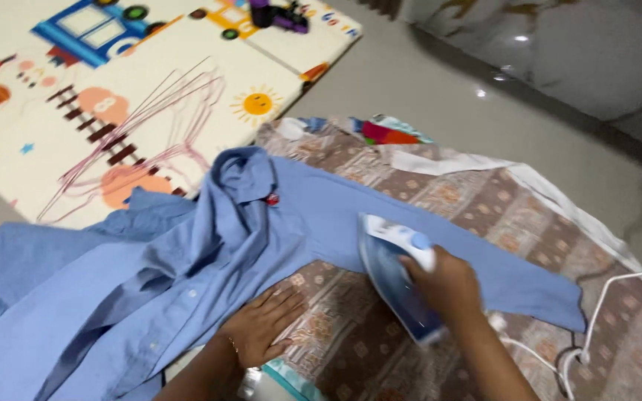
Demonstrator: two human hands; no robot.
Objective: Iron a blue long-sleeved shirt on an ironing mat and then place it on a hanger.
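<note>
The right hand (447, 282) is clamped on the iron (399, 278), on the shirt (187, 275) sleeve running from ten to four o'clock. The left hand (261, 327) lies flat, fingers spread, at eight o'clock.

Even, soft indoor light, moderately bright. Ceiling-lamp glare spots on glossy floor (518, 82) at 1 o'clock. Faint shadows under shirt (187, 252). Motion blur on iron (399, 275) and right hand (447, 282); overall soft focus, worst at edges.

glossy grey floor (440, 82), cartoon play mat (150, 82) alongside.
</note>
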